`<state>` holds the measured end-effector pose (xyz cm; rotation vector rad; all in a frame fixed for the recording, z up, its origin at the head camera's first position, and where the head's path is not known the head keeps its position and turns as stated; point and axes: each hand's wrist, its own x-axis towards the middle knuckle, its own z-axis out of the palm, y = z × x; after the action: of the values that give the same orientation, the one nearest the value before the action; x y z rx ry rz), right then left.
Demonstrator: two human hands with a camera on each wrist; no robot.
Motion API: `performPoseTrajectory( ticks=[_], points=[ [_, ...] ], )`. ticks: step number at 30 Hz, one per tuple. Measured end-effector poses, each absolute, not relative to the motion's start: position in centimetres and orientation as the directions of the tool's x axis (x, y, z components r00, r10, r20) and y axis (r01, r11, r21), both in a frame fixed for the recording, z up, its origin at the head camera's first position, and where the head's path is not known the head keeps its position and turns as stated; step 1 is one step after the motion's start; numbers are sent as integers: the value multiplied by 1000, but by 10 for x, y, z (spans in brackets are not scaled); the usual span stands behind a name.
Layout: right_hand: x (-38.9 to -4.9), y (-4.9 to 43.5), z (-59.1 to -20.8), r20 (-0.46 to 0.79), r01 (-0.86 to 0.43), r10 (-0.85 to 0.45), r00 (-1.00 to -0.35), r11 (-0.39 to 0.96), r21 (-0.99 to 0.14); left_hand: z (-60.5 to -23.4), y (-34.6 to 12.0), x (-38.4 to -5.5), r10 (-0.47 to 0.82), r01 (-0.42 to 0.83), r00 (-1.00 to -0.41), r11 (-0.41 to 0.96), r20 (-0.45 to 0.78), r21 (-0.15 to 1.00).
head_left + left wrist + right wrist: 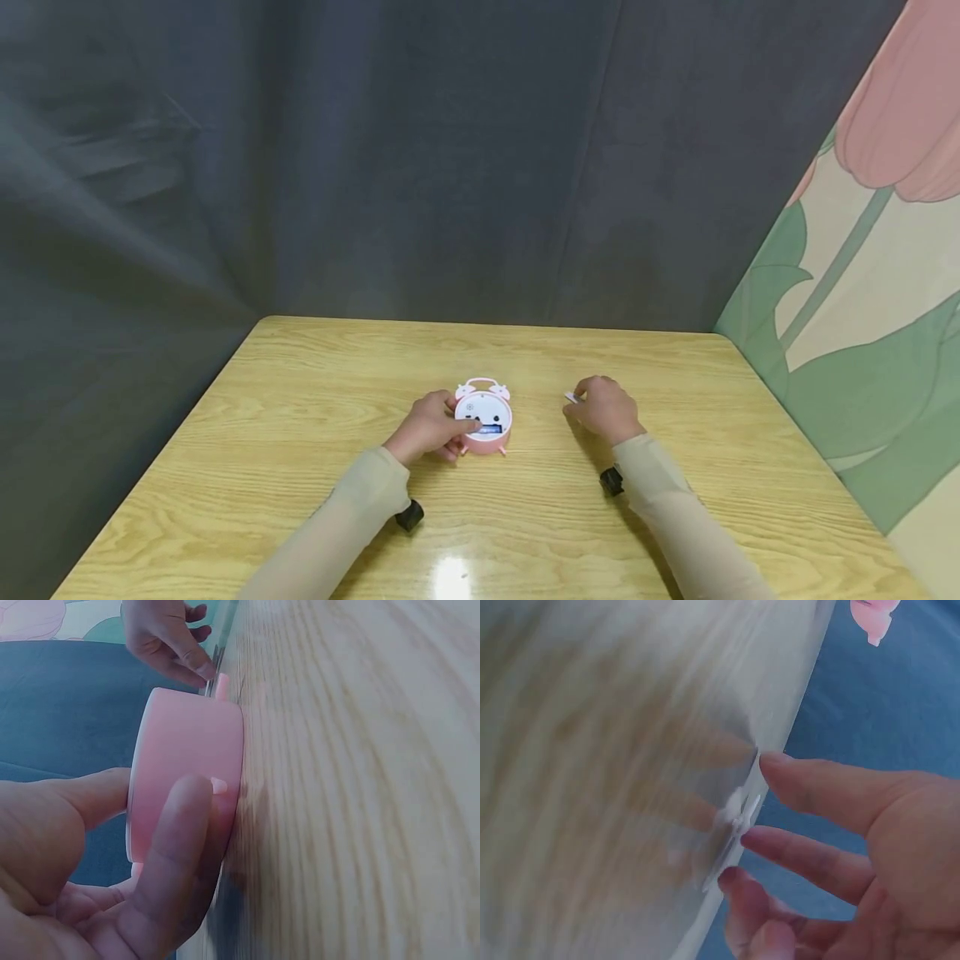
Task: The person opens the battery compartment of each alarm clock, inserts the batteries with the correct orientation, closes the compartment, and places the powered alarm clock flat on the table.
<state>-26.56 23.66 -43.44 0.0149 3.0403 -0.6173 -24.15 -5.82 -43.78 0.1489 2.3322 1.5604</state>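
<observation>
A pink twin-bell alarm clock (pixel 483 406) lies back side up on the table, its handle away from me. In its white back the battery slot is uncovered, with a blue battery (pixel 491 429) in it. My left hand (pixel 429 425) grips the clock from the left: the thumb lies over the back by the battery, and the fingers are against the pink side. Off to the right, my right hand (pixel 609 408) reaches down to a small white plastic piece (pixel 733 817) on the table. Its fingertips are at the piece, while the thumb stands apart from it.
The wooden table (pixel 300 392) has a dark curtain (pixel 450 167) along its far edge and left side. A wall with painted tulips (pixel 840 333) borders the right side. Black wrist cameras (pixel 409 515) hang under both sleeves.
</observation>
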Motion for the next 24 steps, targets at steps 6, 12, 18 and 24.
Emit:
performPoseTrajectory(
  ticks=[6, 12, 18, 24],
  points=[
    [-268, 235, -431, -55, 16, -4, -998, 931, -365, -440, -58, -240, 264, -64, -947, 402, -182, 913],
    [-269, 236, -431, -37, 4, -9, -999, 936, -352, -444, -61, -241, 252, -78, -949, 397, -191, 914],
    [-268, 238, -431, -2, -27, -30, -1000, 936, -352, -445, -65, -242, 197, -78, -963, 454, -185, 888],
    [-267, 230, -429, 105, -178, -150, -983, 920, -350, -443, -65, -244, 159, -87, -970, 481, -184, 872]
  ],
)
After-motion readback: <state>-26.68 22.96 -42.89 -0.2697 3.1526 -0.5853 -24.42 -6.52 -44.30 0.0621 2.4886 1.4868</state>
